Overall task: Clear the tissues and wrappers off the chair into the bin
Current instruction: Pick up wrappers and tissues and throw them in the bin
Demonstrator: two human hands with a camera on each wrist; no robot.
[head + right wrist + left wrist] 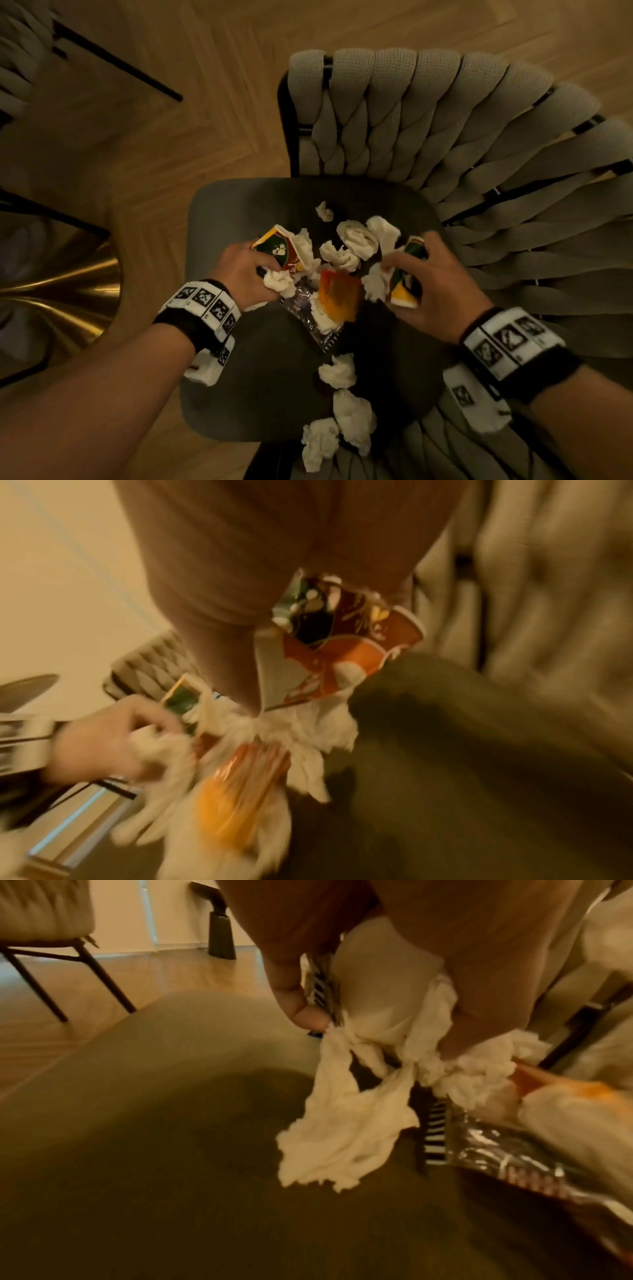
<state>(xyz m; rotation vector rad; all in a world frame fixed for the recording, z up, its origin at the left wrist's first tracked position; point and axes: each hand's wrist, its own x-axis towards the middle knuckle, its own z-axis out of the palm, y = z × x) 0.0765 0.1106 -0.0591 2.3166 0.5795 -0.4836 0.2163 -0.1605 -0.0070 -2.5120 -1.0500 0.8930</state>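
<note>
Fingers of our left hand (245, 265) curl round a crumpled white tissue (279, 281) and green-and-red printed wrapper (279, 251) at frame centre; our right hand (430, 287) clamps, seemingly, another wrapper (407, 286). Everything on the dark padded chair seat (246, 212) is light, soft; we'd bunch handfuls.

Seat (239, 219) left edge open; woven backrest (428, 113) walls far, right sides; tissues (346, 246) crowd centre.
</note>
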